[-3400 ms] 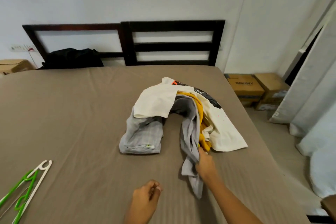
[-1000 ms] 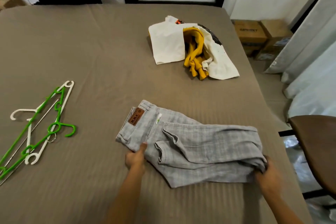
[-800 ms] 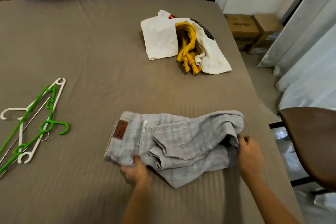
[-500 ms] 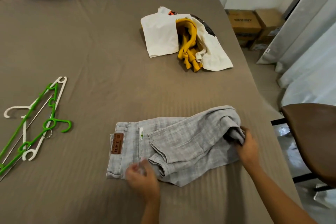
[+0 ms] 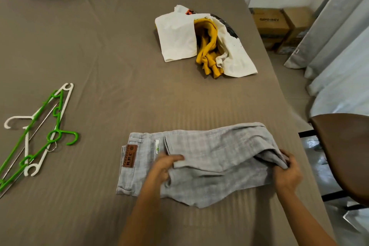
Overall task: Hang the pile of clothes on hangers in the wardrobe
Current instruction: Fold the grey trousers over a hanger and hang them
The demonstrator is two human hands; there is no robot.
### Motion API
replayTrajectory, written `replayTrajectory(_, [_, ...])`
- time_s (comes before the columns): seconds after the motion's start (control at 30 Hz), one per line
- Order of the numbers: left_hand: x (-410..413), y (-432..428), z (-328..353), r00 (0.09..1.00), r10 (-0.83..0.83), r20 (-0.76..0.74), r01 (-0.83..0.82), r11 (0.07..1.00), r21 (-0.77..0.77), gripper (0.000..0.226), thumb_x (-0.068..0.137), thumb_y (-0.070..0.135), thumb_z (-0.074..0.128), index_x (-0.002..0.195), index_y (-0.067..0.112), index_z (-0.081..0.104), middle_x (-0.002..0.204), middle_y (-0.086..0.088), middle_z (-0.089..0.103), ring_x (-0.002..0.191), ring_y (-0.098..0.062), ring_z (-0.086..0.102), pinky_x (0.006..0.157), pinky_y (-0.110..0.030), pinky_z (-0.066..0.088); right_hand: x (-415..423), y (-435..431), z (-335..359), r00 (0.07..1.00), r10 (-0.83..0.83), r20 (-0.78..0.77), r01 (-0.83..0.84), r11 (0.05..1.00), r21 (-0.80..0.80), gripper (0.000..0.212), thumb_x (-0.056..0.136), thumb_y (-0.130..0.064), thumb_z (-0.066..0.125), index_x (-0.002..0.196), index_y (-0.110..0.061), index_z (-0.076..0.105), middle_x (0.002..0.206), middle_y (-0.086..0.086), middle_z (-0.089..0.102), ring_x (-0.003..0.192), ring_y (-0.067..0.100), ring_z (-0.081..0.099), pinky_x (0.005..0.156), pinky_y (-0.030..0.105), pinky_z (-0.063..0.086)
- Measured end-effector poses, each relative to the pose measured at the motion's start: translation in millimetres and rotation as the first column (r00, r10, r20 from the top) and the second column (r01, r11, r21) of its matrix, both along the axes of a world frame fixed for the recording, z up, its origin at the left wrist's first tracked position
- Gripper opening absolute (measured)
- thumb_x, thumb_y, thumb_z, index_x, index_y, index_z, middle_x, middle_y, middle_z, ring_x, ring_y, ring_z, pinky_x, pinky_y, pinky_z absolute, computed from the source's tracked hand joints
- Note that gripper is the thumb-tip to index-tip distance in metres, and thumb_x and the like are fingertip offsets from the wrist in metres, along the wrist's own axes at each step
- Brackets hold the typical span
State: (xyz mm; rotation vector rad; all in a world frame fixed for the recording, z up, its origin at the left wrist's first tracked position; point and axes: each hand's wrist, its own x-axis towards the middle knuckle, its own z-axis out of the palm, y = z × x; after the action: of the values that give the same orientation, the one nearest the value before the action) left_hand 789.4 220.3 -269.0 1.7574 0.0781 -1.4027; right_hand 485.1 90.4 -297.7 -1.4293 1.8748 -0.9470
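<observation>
Since half a second ago the left hand [image 5: 161,168] has moved from the near edge of the waistband up onto the middle of the grey trousers [image 5: 209,158], where thumb and fingers now pinch a loose fold; the right hand [image 5: 287,173] still clutches the bunched leg ends at the far right. The trousers lie folded flat across the near part of the brown bed [image 5: 119,56], waistband to the left, stretched between the two hands.

On the far left of the bed a loose heap of green and white hangers [image 5: 38,132] lies well apart from the trousers. Further back and right of centre sits the rest of the pile: a white garment [image 5: 177,40] wrapped around a yellow one [image 5: 207,46]. Beyond the bed's right edge, cardboard boxes [image 5: 271,24] stand on the floor beside pale curtains [image 5: 339,36]; a brown chair [image 5: 343,156] stands just beside the right hand.

A brown leather patch [image 5: 130,156] on the waistband carries letters too blurred to read; one box reads "SPINNY".
</observation>
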Motion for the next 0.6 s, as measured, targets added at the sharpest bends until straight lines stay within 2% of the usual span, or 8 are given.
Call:
replayTrajectory(0.07, [36, 5, 18, 0.994, 0.023, 0.103, -0.016, 0.997, -0.072, 0.031, 0.076, -0.010, 0.067, 0.100, 0.007, 0.057, 0.095, -0.014, 0.066, 0.079, -0.025, 0.064, 0.064, -0.033, 0.056, -17, -4, 1, 0.993, -0.063, -0.104, 0.057, 0.997, -0.059, 0.032, 0.089, 0.003, 0.051, 0.095, -0.025, 0.066, 0.088, 0.006, 0.060, 0.076, 0.003, 0.058, 0.067, 0.013, 0.045])
replayTrajectory(0.13, [68, 11, 24, 0.979, 0.013, 0.205, 0.004, 0.996, -0.084, 0.037, 0.075, -0.012, 0.067, 0.099, 0.011, 0.050, 0.092, -0.012, 0.062, 0.074, -0.022, 0.060, 0.061, -0.035, 0.055, -43, 2, -2, 0.960, 0.017, -0.281, -0.045, 0.995, -0.094, 0.037, 0.083, 0.010, 0.052, 0.099, -0.021, 0.066, 0.088, 0.009, 0.057, 0.081, 0.018, 0.059, 0.068, 0.028, 0.045])
replayTrajectory(0.23, [79, 21, 9, 0.961, -0.181, 0.208, 0.170, 0.983, 0.067, 0.037, 0.075, -0.009, 0.070, 0.103, 0.006, 0.051, 0.097, -0.015, 0.062, 0.077, -0.024, 0.061, 0.067, -0.038, 0.054, -73, 15, -16, 0.616, 0.368, -0.697, -0.438, 0.895, 0.086, 0.040, 0.067, 0.006, 0.070, 0.104, -0.006, 0.062, 0.094, 0.018, 0.060, 0.079, 0.035, 0.053, 0.062, 0.034, 0.040])
replayTrajectory(0.3, [71, 31, -9, 0.951, -0.234, 0.202, 0.215, 0.970, 0.112, 0.037, 0.074, 0.000, 0.075, 0.107, 0.002, 0.058, 0.102, -0.016, 0.067, 0.084, -0.025, 0.066, 0.072, -0.038, 0.056, -76, 21, -28, 0.515, 0.521, -0.681, -0.480, 0.833, 0.274, 0.057, 0.057, 0.005, 0.080, 0.110, -0.006, 0.062, 0.103, 0.020, 0.061, 0.083, 0.038, 0.056, 0.064, 0.037, 0.045])
replayTrajectory(0.37, [62, 42, -16, 0.939, -0.246, 0.239, 0.226, 0.968, 0.105, 0.034, 0.074, 0.016, 0.080, 0.103, 0.007, 0.064, 0.101, -0.011, 0.070, 0.088, -0.024, 0.067, 0.078, -0.036, 0.056, -76, 21, -33, 0.550, 0.538, -0.639, -0.474, 0.831, 0.292, 0.058, 0.059, 0.011, 0.076, 0.114, -0.003, 0.062, 0.110, 0.024, 0.059, 0.090, 0.042, 0.056, 0.071, 0.042, 0.049])
replayTrajectory(0.43, [56, 50, -23, 0.907, -0.314, 0.281, 0.286, 0.948, 0.138, 0.052, 0.067, 0.030, 0.085, 0.109, 0.009, 0.061, 0.105, -0.005, 0.068, 0.097, -0.022, 0.065, 0.088, -0.038, 0.054, -78, 21, -35, 0.546, 0.570, -0.614, -0.513, 0.807, 0.294, 0.059, 0.064, 0.013, 0.074, 0.119, -0.004, 0.061, 0.119, 0.025, 0.056, 0.099, 0.045, 0.054, 0.080, 0.047, 0.049])
replayTrajectory(0.5, [53, 55, -27, 0.881, -0.358, 0.310, 0.314, 0.931, 0.185, 0.074, 0.061, 0.026, 0.089, 0.119, 0.007, 0.047, 0.112, -0.004, 0.061, 0.104, -0.023, 0.060, 0.093, -0.039, 0.050, -86, 20, -34, 0.544, 0.620, -0.565, -0.550, 0.772, 0.318, 0.061, 0.072, 0.010, 0.071, 0.128, -0.008, 0.057, 0.133, 0.022, 0.051, 0.114, 0.043, 0.050, 0.091, 0.051, 0.045])
replayTrajectory(0.6, [52, 61, -21, 0.926, -0.204, 0.319, 0.167, 0.976, 0.139, 0.073, 0.067, 0.005, 0.083, 0.120, 0.009, 0.033, 0.107, -0.005, 0.057, 0.096, -0.022, 0.059, 0.085, -0.039, 0.051, -96, 22, -29, 0.469, 0.637, -0.612, -0.633, 0.726, 0.270, 0.055, 0.085, -0.006, 0.057, 0.138, -0.016, 0.047, 0.143, 0.009, 0.044, 0.129, 0.034, 0.043, 0.097, 0.051, 0.043])
